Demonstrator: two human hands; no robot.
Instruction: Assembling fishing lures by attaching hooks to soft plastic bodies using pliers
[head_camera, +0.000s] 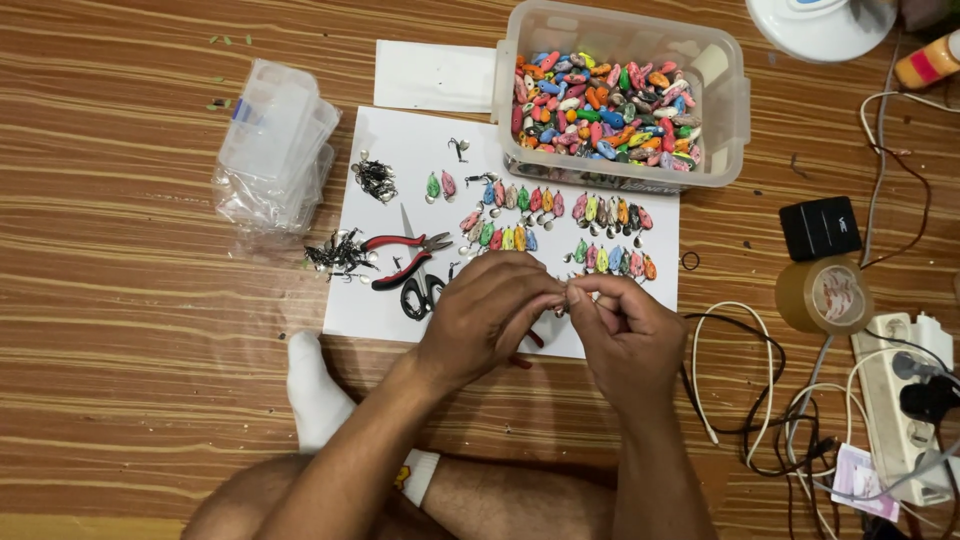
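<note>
Both hands meet over the white paper sheet (400, 300) at six o'clock from the clear plastic tub (722, 120). The left hand (480, 315) and right hand (625, 330) pinch a tiny metal-hooked lure (562, 303) tight between fingertips. It looks light, stiff and sharp, best held by its body.

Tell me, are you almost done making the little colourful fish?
Not nearly. Rows of finished lures lie on the white sheet. The left hand and right hand pinch one small piece together. The plastic tub holds many coloured bodies.
</note>
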